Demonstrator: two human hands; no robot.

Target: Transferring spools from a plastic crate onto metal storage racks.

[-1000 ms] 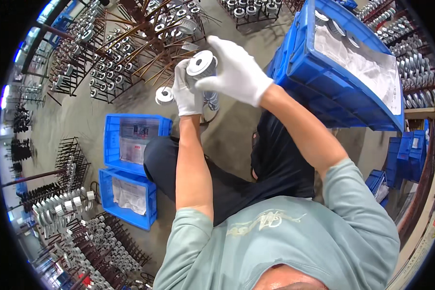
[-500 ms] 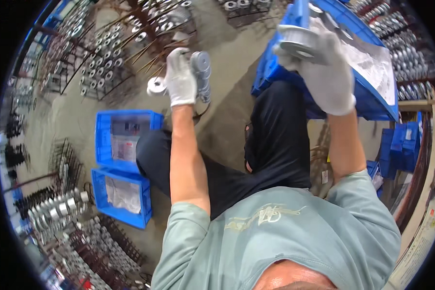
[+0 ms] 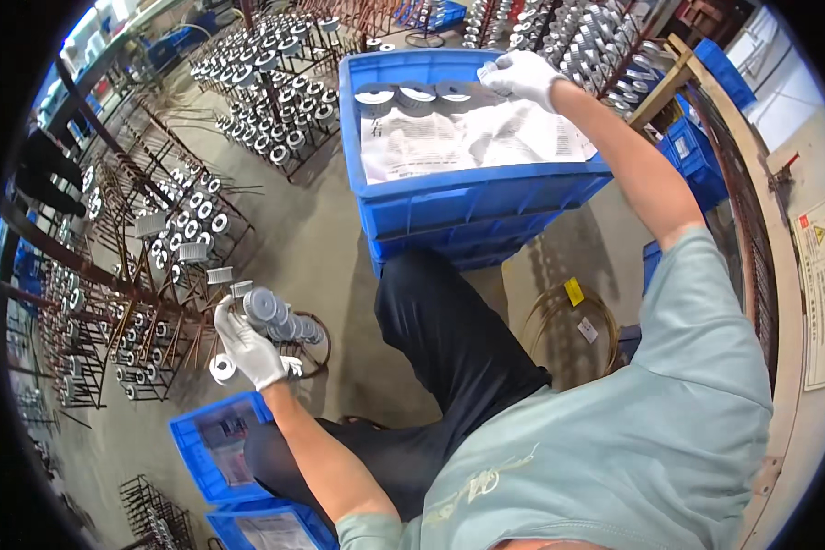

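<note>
My right hand, in a white glove, reaches over the far side of a blue crate with its fingers curled. What they hold, if anything, is hidden. Left of it, three grooved metal pulleys stand in a row on printed paper inside the crate. At lower left my gloved left hand is open, fingers stretched out. Right beside that hand is a stack of grey metal pulleys; whether they touch cannot be told. A white-faced pulley shows on the hand's other side.
Rusty racks loaded with metal parts fill the left, and more racks stand at the back. Blue bins lie beside my left knee. Coiled wire with a yellow tag lies on the floor at right. A wooden frame stands along the right side.
The view has swung right, bringing the crate to the middle. My right hand, which held a pulley at the crate, now reaches its far side. My left hand stays beside the pulley stack.
</note>
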